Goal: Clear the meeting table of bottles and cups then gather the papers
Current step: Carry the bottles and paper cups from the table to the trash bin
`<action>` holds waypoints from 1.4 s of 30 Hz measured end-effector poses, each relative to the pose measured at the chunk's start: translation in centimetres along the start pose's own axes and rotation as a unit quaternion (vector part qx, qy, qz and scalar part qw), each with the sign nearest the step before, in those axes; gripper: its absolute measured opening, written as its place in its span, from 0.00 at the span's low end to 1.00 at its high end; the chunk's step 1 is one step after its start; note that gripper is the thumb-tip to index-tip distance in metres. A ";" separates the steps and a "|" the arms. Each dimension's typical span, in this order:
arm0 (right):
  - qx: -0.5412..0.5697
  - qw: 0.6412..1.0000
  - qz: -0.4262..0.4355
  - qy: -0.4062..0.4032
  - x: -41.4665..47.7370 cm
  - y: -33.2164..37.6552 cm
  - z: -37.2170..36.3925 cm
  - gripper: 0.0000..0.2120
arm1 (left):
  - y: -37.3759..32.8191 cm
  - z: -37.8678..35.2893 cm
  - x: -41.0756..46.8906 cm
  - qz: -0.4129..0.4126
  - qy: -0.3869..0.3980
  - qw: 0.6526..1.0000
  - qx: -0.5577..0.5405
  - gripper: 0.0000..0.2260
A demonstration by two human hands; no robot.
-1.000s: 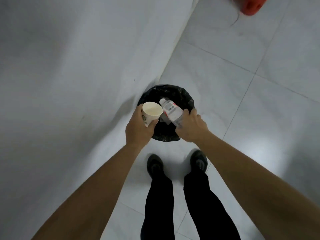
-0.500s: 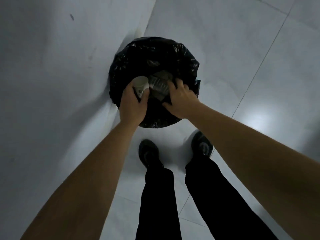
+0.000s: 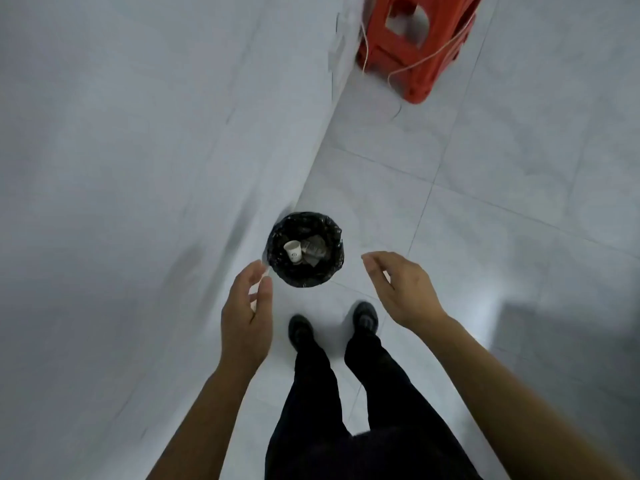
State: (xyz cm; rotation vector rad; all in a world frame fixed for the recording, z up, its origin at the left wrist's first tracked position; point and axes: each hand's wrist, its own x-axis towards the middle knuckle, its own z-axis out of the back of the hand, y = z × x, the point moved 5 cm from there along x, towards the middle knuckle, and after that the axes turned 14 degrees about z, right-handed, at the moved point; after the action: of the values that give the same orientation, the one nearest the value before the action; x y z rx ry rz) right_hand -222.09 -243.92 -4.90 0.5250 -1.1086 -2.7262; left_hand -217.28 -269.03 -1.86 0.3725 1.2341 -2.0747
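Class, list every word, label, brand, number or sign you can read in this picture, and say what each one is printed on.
No text here can be read.
On the paper cup in the black bin: a small dark mark on its side, too blurred to read.
On the bottle beside the cup: any label is too dark and blurred to read.
On the red stool: no text shows.

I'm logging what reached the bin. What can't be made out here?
Head view:
- Paper cup: print too small to read.
- Grey item beside it in the bin: too dark to identify.
- Red stool: top cut off by upper edge.
- Table, papers: out of frame.
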 end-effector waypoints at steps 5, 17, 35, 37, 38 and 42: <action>0.076 0.978 0.022 -0.190 -6.6 6.7 9.9 0.15 | -7.5 6.3 -8.7 -0.092 -0.072 0.989 -0.086 0.14; 0.071 0.893 -0.079 -0.438 -19.4 10.2 11.3 0.19 | -13.8 5.8 -9.9 -0.240 0.133 0.961 -0.038 0.11; 0.050 0.420 -0.482 -0.768 -67.3 20.7 -15.6 0.22 | 0.3 -10.5 -43.3 -0.449 0.568 0.650 0.230 0.15; 0.061 0.362 -0.492 -0.789 -72.2 21.5 -19.5 0.22 | 4.0 -11.3 -49.0 -0.477 0.585 0.606 0.251 0.16; 0.065 0.335 -0.496 -0.798 -74.6 21.7 -21.3 0.22 | 5.9 -11.6 -51.6 -0.488 0.592 0.587 0.259 0.16; 0.071 0.270 -0.507 -0.815 -83.7 21.4 -27.3 0.19 | 13.3 -12.8 -61.7 -0.509 0.621 0.530 0.273 0.17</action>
State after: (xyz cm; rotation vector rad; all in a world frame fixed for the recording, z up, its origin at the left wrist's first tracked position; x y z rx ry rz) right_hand -134.06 -254.44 13.87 1.0930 0.3009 0.8738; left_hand -164.79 -236.93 17.05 2.2084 1.6670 -3.3276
